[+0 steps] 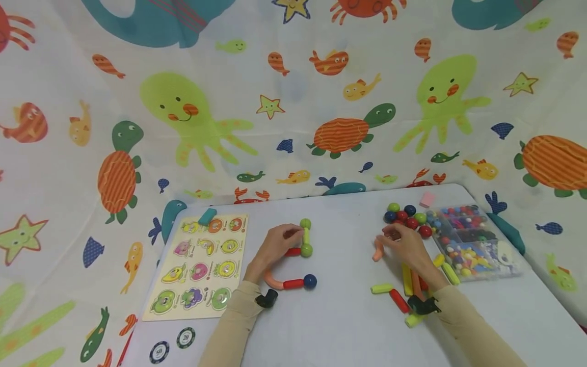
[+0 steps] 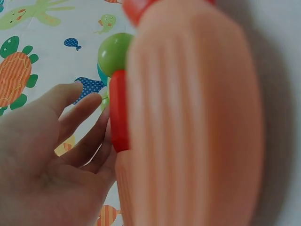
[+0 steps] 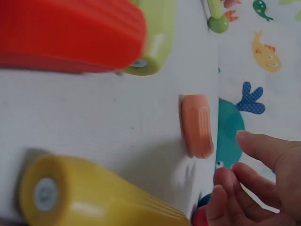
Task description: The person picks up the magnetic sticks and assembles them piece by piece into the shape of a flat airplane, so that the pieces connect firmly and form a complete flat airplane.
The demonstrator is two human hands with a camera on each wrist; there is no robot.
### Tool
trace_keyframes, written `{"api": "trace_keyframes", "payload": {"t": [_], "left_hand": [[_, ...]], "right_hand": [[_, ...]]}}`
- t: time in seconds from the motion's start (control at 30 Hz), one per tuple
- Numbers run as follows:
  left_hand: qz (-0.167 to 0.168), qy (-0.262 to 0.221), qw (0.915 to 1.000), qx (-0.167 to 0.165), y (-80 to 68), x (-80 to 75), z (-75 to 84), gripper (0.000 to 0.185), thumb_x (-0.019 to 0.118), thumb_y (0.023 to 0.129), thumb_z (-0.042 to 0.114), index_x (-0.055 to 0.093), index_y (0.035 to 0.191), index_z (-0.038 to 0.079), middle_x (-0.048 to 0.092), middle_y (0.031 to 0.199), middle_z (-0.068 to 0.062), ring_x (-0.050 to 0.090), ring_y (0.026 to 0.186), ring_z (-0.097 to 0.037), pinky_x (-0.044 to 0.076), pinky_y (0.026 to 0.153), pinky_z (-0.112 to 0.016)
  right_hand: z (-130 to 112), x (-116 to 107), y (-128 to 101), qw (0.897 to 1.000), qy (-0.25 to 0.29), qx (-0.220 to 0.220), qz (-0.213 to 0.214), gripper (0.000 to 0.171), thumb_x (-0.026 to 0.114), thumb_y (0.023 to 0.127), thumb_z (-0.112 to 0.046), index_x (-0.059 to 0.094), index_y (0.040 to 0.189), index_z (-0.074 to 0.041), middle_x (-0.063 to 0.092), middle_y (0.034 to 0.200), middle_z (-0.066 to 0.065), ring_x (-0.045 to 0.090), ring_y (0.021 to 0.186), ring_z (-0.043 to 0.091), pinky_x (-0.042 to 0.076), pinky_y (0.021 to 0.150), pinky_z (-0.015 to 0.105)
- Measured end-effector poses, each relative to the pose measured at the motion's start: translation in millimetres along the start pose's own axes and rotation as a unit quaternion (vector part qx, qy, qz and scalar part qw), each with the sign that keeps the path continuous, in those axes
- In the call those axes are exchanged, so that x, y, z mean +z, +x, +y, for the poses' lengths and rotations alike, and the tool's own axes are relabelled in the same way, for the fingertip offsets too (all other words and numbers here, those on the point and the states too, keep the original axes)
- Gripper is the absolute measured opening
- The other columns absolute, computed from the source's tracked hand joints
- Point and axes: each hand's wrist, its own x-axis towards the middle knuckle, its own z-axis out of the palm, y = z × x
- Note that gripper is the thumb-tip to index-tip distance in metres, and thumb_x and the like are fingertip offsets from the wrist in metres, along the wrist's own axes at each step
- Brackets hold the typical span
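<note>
My left hand hovers by a light green rod with a green ball at its near end and another beyond. Its fingers are loosely bent, with no piece plainly gripped in the left wrist view. A red rod joins that ball to a curved orange piece, which leads to another red rod and a navy ball. My right hand is beside a second curved orange piece lying on the table, its fingers loosely bent and apart from it.
Several loose rods, among them a yellow one and a red one, lie around the right wrist. Coloured balls cluster beside a clear bead box. Left lie a fruit puzzle board, a teal block and two chips.
</note>
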Motion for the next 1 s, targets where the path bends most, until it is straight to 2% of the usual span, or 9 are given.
{"api": "trace_keyframes", "payload": {"t": [0.2,0.47,0.7,1.0], "left_hand": [[0.023,-0.02,0.9995,-0.009,3.8,-3.8,3.7,0.03,0.064,0.1,0.034,0.071,0.124,0.018,0.071,0.118,0.004,0.063,0.107,-0.017,0.052,0.1,-0.041],[0.046,0.001,0.9988,-0.017,11.8,-3.4,2.0,0.028,0.065,0.1,0.034,0.072,0.121,0.018,0.072,0.113,0.002,0.063,0.104,-0.017,0.051,0.098,-0.039],[0.044,0.028,0.9982,-0.029,18.3,-4.7,-2.1,0.031,0.063,0.1,0.035,0.07,0.123,0.016,0.071,0.116,-0.001,0.064,0.108,-0.018,0.051,0.1,-0.039],[0.039,0.031,0.9983,-0.032,27.1,-8.6,6.0,0.032,0.062,0.1,0.032,0.069,0.125,0.013,0.07,0.114,-0.001,0.061,0.105,-0.019,0.051,0.099,-0.04]], "right_hand": [[1,0,-6,0.999,-0.021,0.012,-0.029,0.043,0.072,0.094,-0.041,0.066,0.114,-0.003,0.065,0.093,0.009,0.054,0.081,0.021,0.044,0.062,0.025],[0,6,-8,0.998,-0.034,0.022,-0.041,0.04,0.074,0.092,-0.039,0.063,0.106,-0.003,0.061,0.086,0.008,0.051,0.073,0.021,0.043,0.06,0.028],[-5,13,-6,0.998,-0.034,0.023,-0.051,0.04,0.076,0.09,-0.035,0.06,0.106,-0.003,0.062,0.086,0.009,0.053,0.074,0.021,0.044,0.061,0.029],[-16,18,1,0.996,-0.048,0.01,-0.072,0.031,0.071,0.094,-0.027,0.062,0.11,-0.002,0.065,0.088,0.006,0.057,0.082,0.021,0.049,0.074,0.031]]}}
